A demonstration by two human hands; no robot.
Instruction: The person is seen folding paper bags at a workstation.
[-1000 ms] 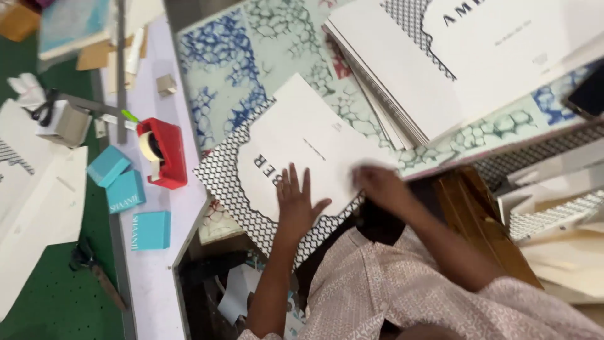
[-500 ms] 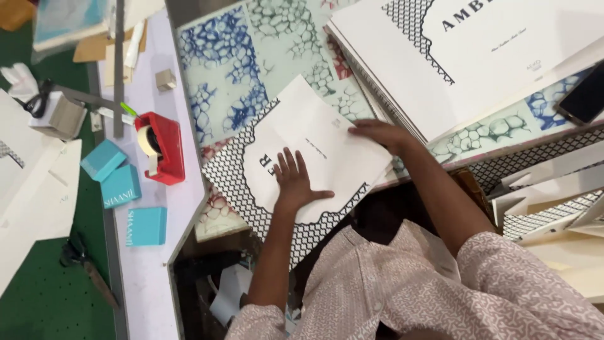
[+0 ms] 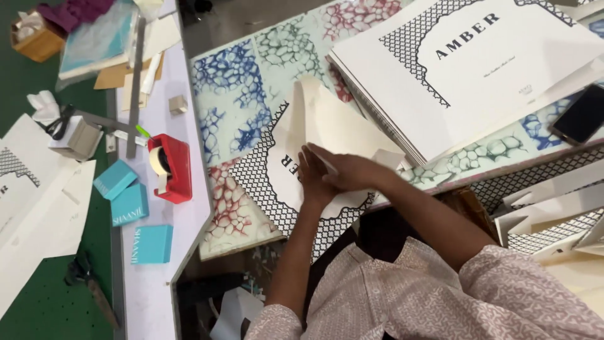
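Observation:
A white printed sheet [image 3: 327,123] with a black lattice border lies on the patterned table cover [image 3: 251,82], partly folded over so its cream underside shows. My left hand [image 3: 309,177] presses flat on the sheet near its lower edge. My right hand [image 3: 349,171] lies just beside and partly over the left one, fingers on the folded flap along the crease. Both hands rest on the same sheet, near the table's front edge.
A stack of matching printed sheets [image 3: 478,69] sits at the upper right, a dark phone [image 3: 582,116] beside it. On the white bench to the left stand a red tape dispenser [image 3: 171,167], three teal boxes [image 3: 129,204] and a metal ruler [image 3: 135,88]. More flat sheets [image 3: 553,214] lie at the right.
The sheet's right side has been lifted and folded over toward the left. My right hand moved from the sheet's right edge to the middle, next to my left hand.

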